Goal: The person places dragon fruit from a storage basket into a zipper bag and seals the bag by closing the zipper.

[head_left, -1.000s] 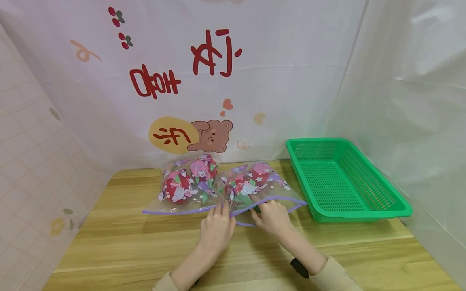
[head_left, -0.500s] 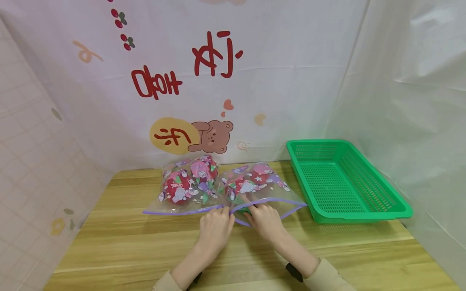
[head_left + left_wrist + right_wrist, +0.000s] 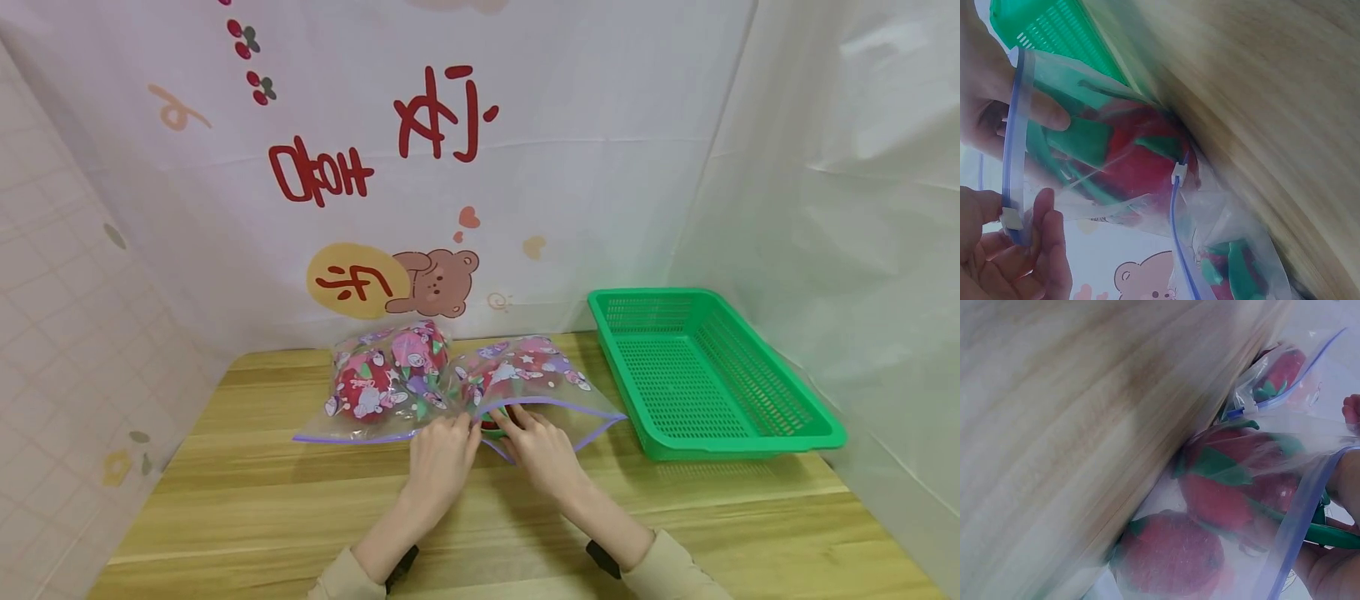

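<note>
Two clear zip bags with pink and purple prints lie side by side. The left bag [image 3: 345,421] holds red dragon fruit [image 3: 367,387]. My left hand [image 3: 442,454] pinches the left end of the right bag's purple-edged mouth [image 3: 1019,125], close to a white slider [image 3: 1011,219]. That mouth gapes, and my right hand [image 3: 543,450] reaches into it. Its straight finger [image 3: 1050,115] touches the green leaves of the nearest dragon fruit [image 3: 1229,481]. Farther inside sits another dragon fruit [image 3: 1169,553]. The plastic and the leaves partly hide the right fingertips.
A green plastic basket [image 3: 693,446] with perforated sides stands at the right, close to the right bag. Behind the wooden table [image 3: 247,500] rises a white printed cloth [image 3: 585,183]. More white sheeting closes in both sides.
The right hand has shifted slightly left, its fingers now extended at the bag mouth. Red and green of a dragon fruit show there between the hands. The left hand stays at the bag's edge.
</note>
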### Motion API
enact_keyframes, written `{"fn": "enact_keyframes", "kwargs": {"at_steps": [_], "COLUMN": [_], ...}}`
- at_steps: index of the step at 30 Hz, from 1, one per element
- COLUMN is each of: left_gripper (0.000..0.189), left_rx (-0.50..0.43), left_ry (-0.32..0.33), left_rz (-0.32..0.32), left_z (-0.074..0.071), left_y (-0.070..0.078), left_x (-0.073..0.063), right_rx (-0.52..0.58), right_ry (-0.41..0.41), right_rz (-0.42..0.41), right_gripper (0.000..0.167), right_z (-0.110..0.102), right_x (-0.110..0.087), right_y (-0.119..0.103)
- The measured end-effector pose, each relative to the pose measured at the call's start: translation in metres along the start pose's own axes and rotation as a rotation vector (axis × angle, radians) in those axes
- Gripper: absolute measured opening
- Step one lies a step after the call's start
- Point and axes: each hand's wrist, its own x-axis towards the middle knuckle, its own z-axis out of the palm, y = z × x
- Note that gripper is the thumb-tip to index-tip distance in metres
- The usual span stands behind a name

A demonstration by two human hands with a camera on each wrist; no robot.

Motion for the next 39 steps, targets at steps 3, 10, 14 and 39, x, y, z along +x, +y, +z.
{"fn": "enact_keyframes", "kwargs": {"at_steps": [3, 10, 14, 39], "left_gripper": [0.021, 0.022, 0.023, 0.02], "left_rx": [-0.019, -0.069, -0.083, -0.109], "left_ry": [-0.01, -0.035, -0.042, -0.053], "left_rz": [0.001, 0.017, 0.03, 0.053], "left_z": [-0.001, -0.002, -0.001, 0.0], "left_y": [0.001, 0.004, 0.005, 0.0], "left_x": [0.001, 0.001, 0.0, 0.008], "right_rx": [0.0, -0.039, -0.083, 0.165], "right_ry": [0.01, 0.055, 0.054, -0.055], "right_rz": [0.0, -0.027, -0.021, 0.028], "right_gripper": [0.045, 0.03, 0.033, 0.027], "right_z": [0.001, 0.008, 0.011, 0.021], "right_x": [0.002, 0.01, 0.012, 0.022], "right_y": [-0.001, -0.004, -0.006, 0.01]}}
